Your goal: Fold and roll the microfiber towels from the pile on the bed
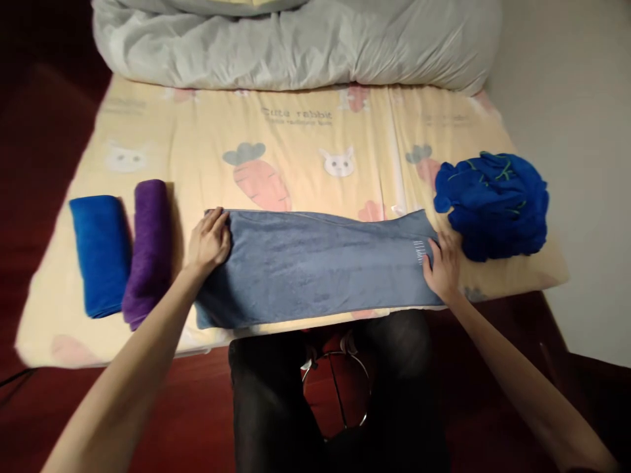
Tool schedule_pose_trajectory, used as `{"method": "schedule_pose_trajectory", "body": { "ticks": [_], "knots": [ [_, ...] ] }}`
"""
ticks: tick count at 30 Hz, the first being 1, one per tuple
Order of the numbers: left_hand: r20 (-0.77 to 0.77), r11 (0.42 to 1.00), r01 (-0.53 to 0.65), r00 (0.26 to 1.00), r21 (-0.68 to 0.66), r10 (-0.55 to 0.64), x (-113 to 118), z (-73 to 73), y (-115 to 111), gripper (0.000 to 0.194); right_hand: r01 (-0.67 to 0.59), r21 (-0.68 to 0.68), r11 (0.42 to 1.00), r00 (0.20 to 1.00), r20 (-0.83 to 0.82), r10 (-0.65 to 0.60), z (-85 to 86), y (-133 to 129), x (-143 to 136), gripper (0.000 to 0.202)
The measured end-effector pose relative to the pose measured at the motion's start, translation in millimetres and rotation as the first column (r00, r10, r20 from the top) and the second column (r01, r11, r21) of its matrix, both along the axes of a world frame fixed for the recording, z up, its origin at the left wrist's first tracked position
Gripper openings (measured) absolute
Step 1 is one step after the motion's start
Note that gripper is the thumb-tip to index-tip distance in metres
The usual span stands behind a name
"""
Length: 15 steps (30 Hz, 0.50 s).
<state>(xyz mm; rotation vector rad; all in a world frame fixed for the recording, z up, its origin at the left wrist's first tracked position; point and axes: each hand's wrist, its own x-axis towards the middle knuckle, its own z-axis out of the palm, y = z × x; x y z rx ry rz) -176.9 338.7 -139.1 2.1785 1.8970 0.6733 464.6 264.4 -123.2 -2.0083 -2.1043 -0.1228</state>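
Note:
A grey-blue towel (315, 269) lies lengthwise along the front of the bed, with small white lettering near its right end. My left hand (211, 242) is at the towel's upper left corner, its fingers bent over the end. At the opposite end, my right hand (443, 266) grips the edge beside the lettering, thumb on top of the cloth; part of its grip is hidden. The towel's upper edge is wavy, dipping toward the right.
Left of the towel lie a folded blue towel (101, 256) and a rolled purple towel (149, 253). A crumpled blue cloth (497, 207) sits at the right. Behind the patterned sheet (300, 157) is a bunched grey quilt (296, 49). A wall (566, 131) borders the bed's right side.

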Motion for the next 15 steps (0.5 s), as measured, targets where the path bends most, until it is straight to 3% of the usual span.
{"method": "schedule_pose_trajectory", "body": {
  "ticks": [3,6,10,13,15],
  "knots": [
    [-0.068,0.999,0.041,0.997,-0.012,-0.041,-11,1.5,8,0.06,-0.234,0.01,0.972,0.968,-0.087,0.234,18.8,51,3,0.051],
    [-0.142,0.999,0.003,0.99,-0.034,-0.008,-23,10.1,26,0.055,-0.36,-0.113,0.926,0.929,-0.13,0.346,26.6,112,8,0.045],
    [-0.194,0.997,-0.01,0.981,-0.08,-0.006,-39,19.0,51,0.054,-0.41,-0.287,0.866,0.912,-0.099,0.399,27.1,172,13,0.03],
    [-0.188,0.991,-0.04,0.982,-0.126,0.016,-52,17.3,65,0.052,-0.39,-0.363,0.846,0.916,-0.061,0.396,27.1,192,16,0.022],
    [-0.19,0.984,-0.093,0.98,-0.15,0.064,-61,12.4,72,0.05,-0.327,-0.368,0.87,0.942,-0.048,0.333,26.0,196,19,0.024]
  ]
}}
